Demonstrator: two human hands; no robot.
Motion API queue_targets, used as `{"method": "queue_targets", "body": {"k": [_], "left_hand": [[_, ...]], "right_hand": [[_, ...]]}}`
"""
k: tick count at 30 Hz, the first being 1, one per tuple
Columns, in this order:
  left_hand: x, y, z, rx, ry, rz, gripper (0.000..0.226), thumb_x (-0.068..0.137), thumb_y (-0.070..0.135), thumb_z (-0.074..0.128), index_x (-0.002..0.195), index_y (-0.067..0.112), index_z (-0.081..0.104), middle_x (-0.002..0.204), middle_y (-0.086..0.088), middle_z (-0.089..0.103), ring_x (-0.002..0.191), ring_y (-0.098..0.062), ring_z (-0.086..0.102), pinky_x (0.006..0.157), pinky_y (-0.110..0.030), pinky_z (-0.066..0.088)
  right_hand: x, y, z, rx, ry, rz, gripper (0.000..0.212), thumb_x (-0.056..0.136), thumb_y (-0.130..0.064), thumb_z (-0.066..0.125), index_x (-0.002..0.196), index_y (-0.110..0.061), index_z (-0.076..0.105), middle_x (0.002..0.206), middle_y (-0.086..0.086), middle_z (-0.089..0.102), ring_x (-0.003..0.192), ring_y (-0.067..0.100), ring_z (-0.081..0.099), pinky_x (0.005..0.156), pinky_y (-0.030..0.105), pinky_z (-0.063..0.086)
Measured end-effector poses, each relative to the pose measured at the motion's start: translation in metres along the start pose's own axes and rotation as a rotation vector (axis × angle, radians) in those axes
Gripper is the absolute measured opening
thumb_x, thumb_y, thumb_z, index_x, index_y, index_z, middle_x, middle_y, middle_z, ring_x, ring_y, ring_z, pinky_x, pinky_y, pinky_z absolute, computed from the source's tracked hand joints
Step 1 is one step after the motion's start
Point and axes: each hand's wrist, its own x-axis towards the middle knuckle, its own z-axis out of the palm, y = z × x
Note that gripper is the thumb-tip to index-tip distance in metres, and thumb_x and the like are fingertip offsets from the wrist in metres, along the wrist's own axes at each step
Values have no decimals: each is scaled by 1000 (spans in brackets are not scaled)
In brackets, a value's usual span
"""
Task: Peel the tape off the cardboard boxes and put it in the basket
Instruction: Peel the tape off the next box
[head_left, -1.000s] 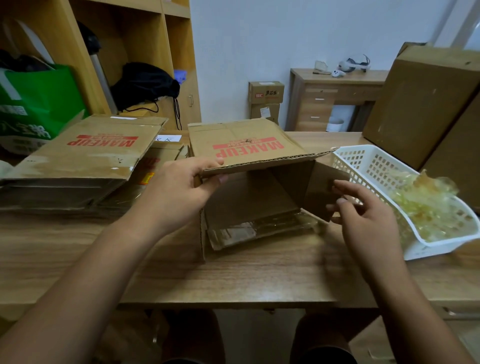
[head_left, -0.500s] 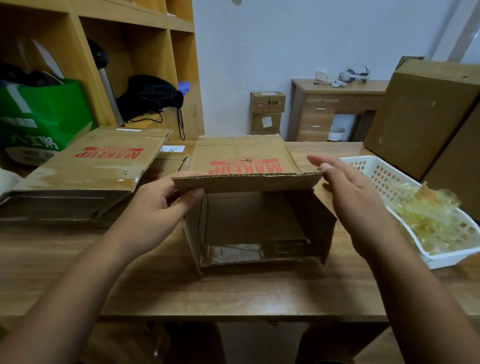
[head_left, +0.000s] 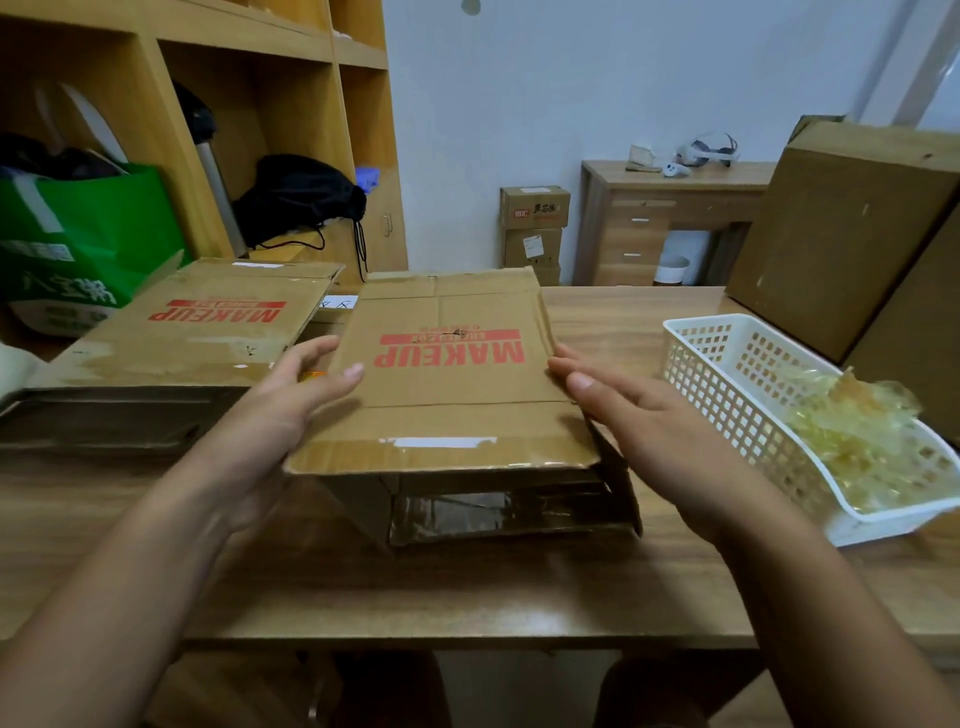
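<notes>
Cardboard box (head_left: 452, 421) at centre of table (head_left: 467, 587) | left grip (head_left: 275, 415) flat against left edge, thumb on top | right grip (head_left: 654, 431) flat, touching right edge | basket (head_left: 753, 415) at right, holding tape (head_left: 857, 431)

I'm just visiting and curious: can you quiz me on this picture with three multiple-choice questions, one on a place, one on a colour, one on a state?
1. Where is the basket relative to the nearest box? A left; B right; C on top.
2. What colour is MAKEUP printed on that box? A red; B blue; C black.
3. The basket is: A empty; B holding crumpled tape; C upside down.
Answers: B, it stands at the box's right; A, the letters are red; B, yellowish tape lies heaped inside.
</notes>
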Motion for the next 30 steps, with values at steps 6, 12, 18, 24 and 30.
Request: {"method": "queue_targets", "body": {"k": [6,12,18,24,30], "left_hand": [[8,-1,-8,2,71,-97,63,88,12,69,141,41,52,113,-9,71,69,-23,76,45,-30,55],[14,-16,-7,10,99,-122,48,91,1,62,123,37,59,86,-1,78,66,-25,75,45,-29,56],[15,-41,-2,187,86,-67,52,95,6,63,132,41,51,92,18,77,79,-7,74,66,-28,51],[18,-58,-2,628,105,72,73,95,24,69,156,39,32,151,17,38,132,-4,43,106,-27,34],[18,-72,8,962,-51,177,70,91,67,47,155,49,26,168,19,2,154,-6,0,122,-41,11]], "right_hand": [[-1,9,11,-152,-28,-36,44,101,-37,58,145,-44,51,133,-43,48,95,-35,44,76,-5,37],[-12,26,30,-370,-101,-55,54,101,-38,59,152,-40,43,153,-29,38,137,-14,28,116,13,22],[-16,29,34,-508,-103,-87,53,102,-38,54,154,-36,40,161,-25,29,147,-7,21,126,33,17],[-18,40,42,-587,-166,-69,53,104,-40,50,156,-36,37,164,-24,22,151,-2,17,128,37,12],[-20,55,52,-688,-192,-76,54,105,-44,46,157,-37,33,166,-22,19,152,-3,14,126,33,7]]}}
